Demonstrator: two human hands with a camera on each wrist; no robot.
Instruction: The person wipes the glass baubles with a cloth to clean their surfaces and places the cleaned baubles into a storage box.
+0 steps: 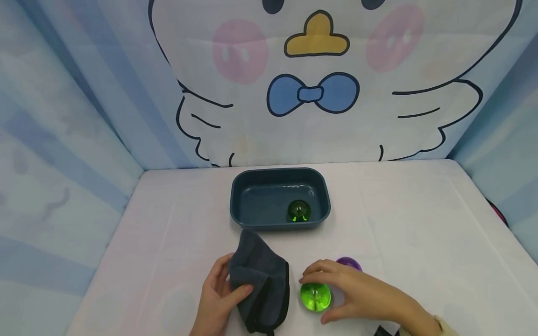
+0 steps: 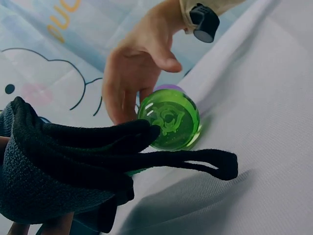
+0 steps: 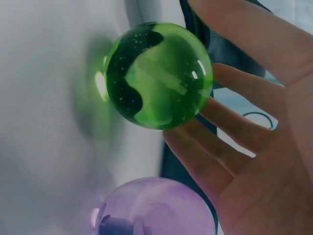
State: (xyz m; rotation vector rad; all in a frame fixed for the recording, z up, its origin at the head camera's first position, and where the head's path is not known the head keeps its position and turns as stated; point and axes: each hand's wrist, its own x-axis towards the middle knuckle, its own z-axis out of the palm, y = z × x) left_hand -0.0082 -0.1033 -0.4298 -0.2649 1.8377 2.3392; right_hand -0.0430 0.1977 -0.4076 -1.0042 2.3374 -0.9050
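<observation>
My left hand (image 1: 215, 298) holds a soft dark grey-blue cloth pouch (image 1: 262, 280) with black edging, thumb on its front and fingers behind. A black loop (image 2: 222, 164) sticks out from its end in the left wrist view. Just right of the pouch, a clear bright green ball (image 1: 315, 297) sits on the table. My right hand (image 1: 357, 291) reaches around this ball from the right, its fingers stretched along the far side and the thumb apart on the near side. Behind that hand a clear purple ball (image 3: 159, 208) is partly hidden in the head view.
A dark blue rectangular tray (image 1: 273, 227) stands on the table beyond the hands. Inside it, toward the right, lies a darker-looking green ball (image 1: 299, 211). The white-covered table (image 1: 176, 233) is bordered by printed cloth walls (image 1: 336, 135) at the back and sides.
</observation>
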